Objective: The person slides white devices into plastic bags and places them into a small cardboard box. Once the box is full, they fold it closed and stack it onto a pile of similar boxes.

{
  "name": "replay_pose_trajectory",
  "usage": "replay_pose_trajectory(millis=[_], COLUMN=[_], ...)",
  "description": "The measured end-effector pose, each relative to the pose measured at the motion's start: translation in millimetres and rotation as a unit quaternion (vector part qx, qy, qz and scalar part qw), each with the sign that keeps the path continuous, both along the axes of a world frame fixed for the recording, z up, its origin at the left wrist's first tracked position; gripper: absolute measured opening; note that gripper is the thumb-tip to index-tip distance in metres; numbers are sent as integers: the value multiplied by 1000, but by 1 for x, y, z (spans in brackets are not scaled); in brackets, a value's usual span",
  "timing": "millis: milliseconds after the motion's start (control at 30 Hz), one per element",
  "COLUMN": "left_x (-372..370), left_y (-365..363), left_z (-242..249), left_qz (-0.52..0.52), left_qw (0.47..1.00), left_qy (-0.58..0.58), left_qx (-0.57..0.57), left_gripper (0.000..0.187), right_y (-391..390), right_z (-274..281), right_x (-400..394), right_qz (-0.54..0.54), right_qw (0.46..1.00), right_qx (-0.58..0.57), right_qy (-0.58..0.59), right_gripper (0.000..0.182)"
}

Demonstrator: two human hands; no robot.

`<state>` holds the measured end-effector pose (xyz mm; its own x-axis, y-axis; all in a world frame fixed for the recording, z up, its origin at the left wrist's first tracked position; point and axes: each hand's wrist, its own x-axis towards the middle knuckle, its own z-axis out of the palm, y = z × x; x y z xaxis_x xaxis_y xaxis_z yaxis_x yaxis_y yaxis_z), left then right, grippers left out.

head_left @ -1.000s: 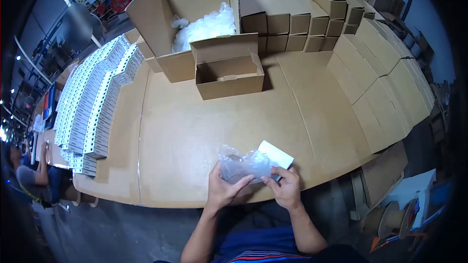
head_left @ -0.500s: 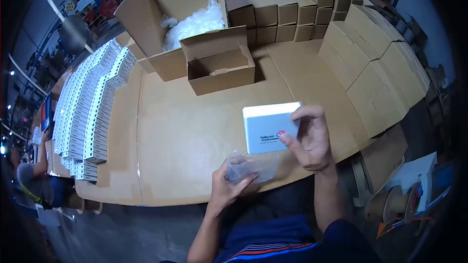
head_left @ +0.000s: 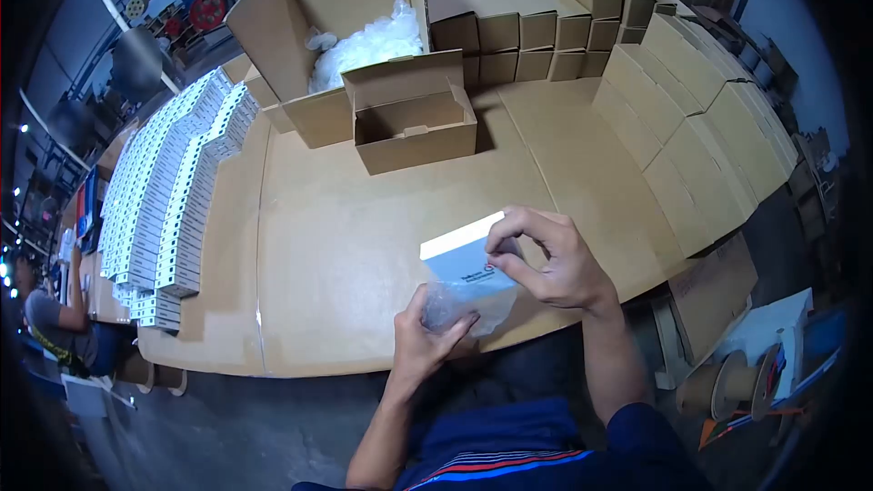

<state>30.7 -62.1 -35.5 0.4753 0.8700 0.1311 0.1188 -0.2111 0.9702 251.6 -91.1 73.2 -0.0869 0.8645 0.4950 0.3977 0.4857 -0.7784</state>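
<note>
My right hand (head_left: 548, 259) grips a small white box (head_left: 462, 257) with printed lettering, held tilted just above the table's front edge. Its lower end touches a clear plastic bag (head_left: 464, 302). My left hand (head_left: 427, 339) pinches that bag from below, at the table's near edge. An open, empty brown carton (head_left: 411, 124) stands further back in the middle of the cardboard-covered table (head_left: 346, 245).
A large open carton (head_left: 318, 18) with clear plastic bags stands at the back. Closed brown cartons (head_left: 691, 118) are stacked along the right and back. Rows of white boxes (head_left: 168, 191) fill the left side. Another person (head_left: 45, 327) sits at far left.
My right hand lifted the white box up off the bag, then lowered it leftward so its end meets the bag. My left hand kept hold of the bag.
</note>
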Motion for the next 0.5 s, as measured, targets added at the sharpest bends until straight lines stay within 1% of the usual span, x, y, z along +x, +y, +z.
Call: replay_pose_trajectory(millis=[100, 233, 333, 467, 500], left_x=[2, 1, -3, -5, -5], left_y=[-2, -2, 2, 0, 0], left_z=[-1, -6, -7, -8, -9], left_qz=[2, -6, -24, -27, -26], left_qw=[1000, 999, 998, 995, 994], left_qy=[-6, -31, -37, -62, -62], left_qx=[1, -1, -48, -73, -82], left_gripper=[48, 54, 62, 59, 59], right_y=[4, 9, 8, 9, 9], right_z=[0, -15, -23, -27, -27], right_x=[-7, -5, -2, -10, -9], right_qz=[-21, -6, -1, -32, -27], right_qw=[1000, 995, 990, 976, 977], right_qx=[-20, -50, -85, -67, -72], right_qy=[8, 85, 114, 203, 198], right_gripper=[18, 15, 14, 15, 15])
